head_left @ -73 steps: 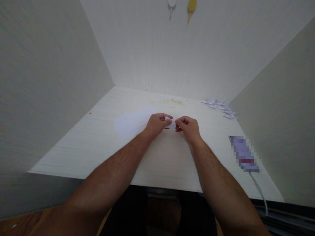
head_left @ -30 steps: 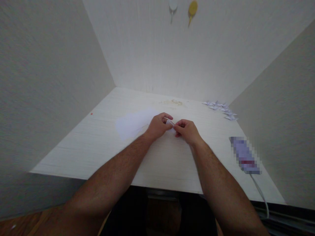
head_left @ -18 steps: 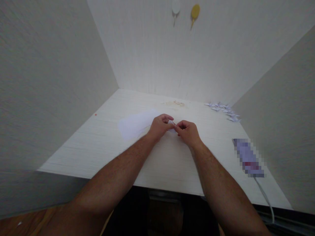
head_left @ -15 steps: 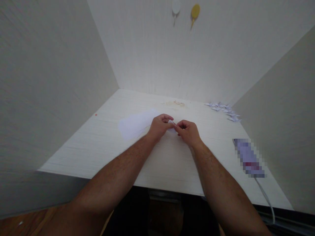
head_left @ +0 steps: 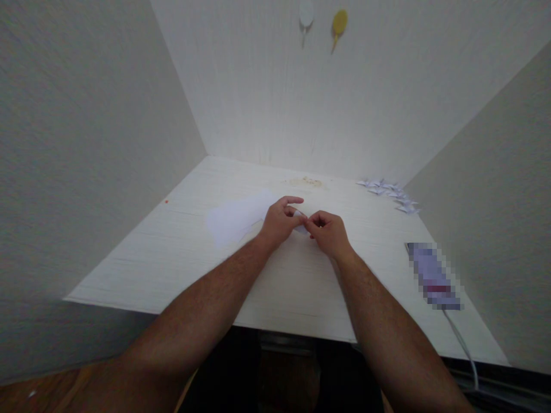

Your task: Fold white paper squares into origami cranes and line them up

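Both bare forearms reached in over the near edge of the worktop (head_left: 172, 258), low over it, which probably steadied the fine work at the fingertips. The left hand (head_left: 278, 222) and the right hand (head_left: 329, 232) met at the middle, touching, with a small folded paper (head_left: 301, 220) clamped between them. The thumbs and fingers of both hands were closed on it, while the left index finger was lifted clear above. Held close from two sides like this, the piece seemed braced so that a crease could be pressed. Most of it was hidden by the fingers.

Just behind the left hand lay a flat white sheet (head_left: 235, 217), within easy reach. To the right, well apart, sat a pixelated object (head_left: 433, 275) with a cable (head_left: 462, 347) running off the near edge. Farther back was a faint stain (head_left: 305, 182), and in the far right corner a cluster of folded paper pieces (head_left: 390, 190), apparently set out of the way. On the back wall hung a white hook (head_left: 306, 14) and a yellow hook (head_left: 338, 23).
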Demonstrator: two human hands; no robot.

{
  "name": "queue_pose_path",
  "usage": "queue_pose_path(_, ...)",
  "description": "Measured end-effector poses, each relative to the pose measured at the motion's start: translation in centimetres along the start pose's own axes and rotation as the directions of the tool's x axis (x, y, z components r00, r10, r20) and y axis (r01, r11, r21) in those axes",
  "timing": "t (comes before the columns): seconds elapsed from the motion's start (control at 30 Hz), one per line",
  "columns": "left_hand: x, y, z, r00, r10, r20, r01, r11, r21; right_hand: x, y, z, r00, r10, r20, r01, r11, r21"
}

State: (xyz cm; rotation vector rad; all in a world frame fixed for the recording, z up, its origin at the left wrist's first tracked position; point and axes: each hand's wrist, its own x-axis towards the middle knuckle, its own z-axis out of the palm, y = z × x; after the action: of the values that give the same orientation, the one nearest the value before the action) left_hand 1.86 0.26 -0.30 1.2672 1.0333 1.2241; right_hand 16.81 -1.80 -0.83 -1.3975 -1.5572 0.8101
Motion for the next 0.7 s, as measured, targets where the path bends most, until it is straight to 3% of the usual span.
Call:
queue_pose_path(0.13,0.0,0.0,0.2,0.997,-0.011,-0.076,0.007,0.998,-0.060,0.1,0.0,0.1,1.000,-0.002,0.031,0.001,1.000,0.025)
queue_pose_path(0.23,0.1,-0.1,0.2,0.998,-0.033,-0.045,0.029,0.994,-0.103,0.2,0.3,0.0,0.999,0.016,0.034,-0.017,1.000,0.026)
queue_pose_path(0.33,0.1,-0.2,-0.1,0.999,-0.013,0.052,0.011,0.999,0.048,0.2,0.6,-0.4,0.999,0.016,0.036,-0.015,1.000,-0.003)
queue_pose_path(0.47,0.5,-0.4,-0.8,0.991,0.053,0.124,-0.093,0.936,0.340,0.3,0.7,-0.8,0.996,-0.013,0.086,0.022,0.994,-0.109)
queue_pose_path(0.57,0.9,-0.7,-1.1,0.992,0.050,0.120,-0.091,0.926,0.365,0.5,0.7,-0.9,0.996,0.012,0.091,0.001,0.991,-0.135)
queue_pose_path(0.7,1.1,-1.3,-1.3,0.988,0.023,0.153,-0.063,0.964,0.258,0.7,0.8,-0.9,0.995,0.079,0.056,-0.081,0.996,0.047)
